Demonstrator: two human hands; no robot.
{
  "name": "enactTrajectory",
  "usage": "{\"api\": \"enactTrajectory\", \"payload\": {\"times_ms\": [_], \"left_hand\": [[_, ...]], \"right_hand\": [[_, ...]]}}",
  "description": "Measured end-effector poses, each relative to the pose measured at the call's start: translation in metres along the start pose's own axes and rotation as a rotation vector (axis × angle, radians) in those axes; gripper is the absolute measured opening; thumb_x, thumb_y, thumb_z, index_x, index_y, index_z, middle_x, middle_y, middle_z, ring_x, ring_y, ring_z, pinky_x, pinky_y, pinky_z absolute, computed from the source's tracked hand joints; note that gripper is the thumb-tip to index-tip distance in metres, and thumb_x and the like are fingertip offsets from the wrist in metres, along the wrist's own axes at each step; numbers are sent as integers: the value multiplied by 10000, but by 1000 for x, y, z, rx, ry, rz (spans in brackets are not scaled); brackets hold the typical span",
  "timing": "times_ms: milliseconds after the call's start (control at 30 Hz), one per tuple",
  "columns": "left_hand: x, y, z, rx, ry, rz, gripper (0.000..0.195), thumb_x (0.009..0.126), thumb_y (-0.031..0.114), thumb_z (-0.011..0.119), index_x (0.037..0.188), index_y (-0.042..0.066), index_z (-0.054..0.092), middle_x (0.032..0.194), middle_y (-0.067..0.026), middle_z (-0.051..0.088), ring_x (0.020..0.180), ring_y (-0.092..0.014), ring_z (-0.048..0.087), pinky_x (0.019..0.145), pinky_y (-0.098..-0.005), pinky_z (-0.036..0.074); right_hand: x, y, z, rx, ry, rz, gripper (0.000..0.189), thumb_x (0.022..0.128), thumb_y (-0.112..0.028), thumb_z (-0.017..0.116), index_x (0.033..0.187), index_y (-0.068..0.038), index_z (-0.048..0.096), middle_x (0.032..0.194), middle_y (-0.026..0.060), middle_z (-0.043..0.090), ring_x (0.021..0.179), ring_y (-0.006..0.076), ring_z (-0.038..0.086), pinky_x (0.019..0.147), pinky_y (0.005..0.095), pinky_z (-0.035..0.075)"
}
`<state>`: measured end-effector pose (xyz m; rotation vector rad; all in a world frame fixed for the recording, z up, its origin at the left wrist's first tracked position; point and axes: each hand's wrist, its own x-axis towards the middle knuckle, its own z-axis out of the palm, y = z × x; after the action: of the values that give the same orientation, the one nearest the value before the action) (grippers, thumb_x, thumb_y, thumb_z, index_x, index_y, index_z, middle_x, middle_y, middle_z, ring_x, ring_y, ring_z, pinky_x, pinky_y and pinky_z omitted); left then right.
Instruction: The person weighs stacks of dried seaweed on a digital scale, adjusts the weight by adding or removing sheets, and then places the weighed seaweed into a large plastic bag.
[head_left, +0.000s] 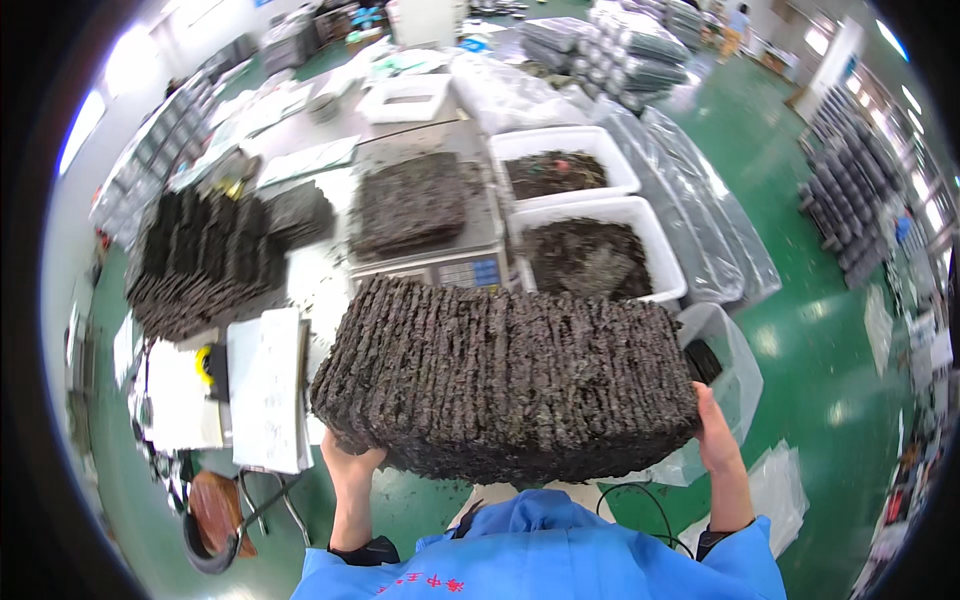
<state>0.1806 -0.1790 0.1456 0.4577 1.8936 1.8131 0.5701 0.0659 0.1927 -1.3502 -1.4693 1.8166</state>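
A long row of dried dark seaweed sheets (502, 375), pressed face to face on edge, spans the space in front of my body. My left hand (351, 457) grips its left end from below. At the opposite end, my right hand (714, 431) presses against the side, with part of its fingers hidden. Just beyond the row, a weighing scale (420, 266) with blue keys carries a flat stack of seaweed sheets (411, 199). More seaweed sheets (202, 262) are piled on the table to the left.
Two white plastic tubs (671, 262) hold seaweed scraps beside the scale. Clear plastic bags (675, 195) line the table's right side. Papers (264, 390) lie at front left, above a chair (214, 525). A clear bag (739, 375) hangs open near my right hand. Another person (735, 34) is far off.
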Motion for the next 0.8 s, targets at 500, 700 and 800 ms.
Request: {"api": "enactTrajectory", "payload": {"times_ms": [500, 700, 800], "left_hand": [[16, -166, -175, 54, 344, -9, 529, 576, -61, 644, 1097, -35, 556, 1003, -55, 626, 884, -157, 604, 809, -281, 475], [27, -248, -166, 66, 220, -84, 562, 594, -41, 681, 1136, -38, 533, 1080, -81, 615, 972, -171, 597, 870, -301, 472], [30, -260, -146, 52, 211, -197, 621, 588, -51, 733, 1173, -44, 524, 1123, -97, 613, 1011, -188, 601, 892, -317, 473]], "right_hand": [[158, 141, 197, -148, -351, 109, 677, 948, -512, 460, 1322, 48, 387, 1298, 145, 464, 1210, 193, 411, 1035, 312, 290], [161, 195, 191, -68, -223, 130, 537, 929, -319, 586, 1267, 33, 361, 1239, 123, 474, 1134, 167, 438, 985, 297, 345], [172, 218, 175, -88, -213, 22, 536, 896, -240, 631, 1261, 38, 352, 1241, 133, 476, 1123, 182, 453, 975, 324, 368]]}}
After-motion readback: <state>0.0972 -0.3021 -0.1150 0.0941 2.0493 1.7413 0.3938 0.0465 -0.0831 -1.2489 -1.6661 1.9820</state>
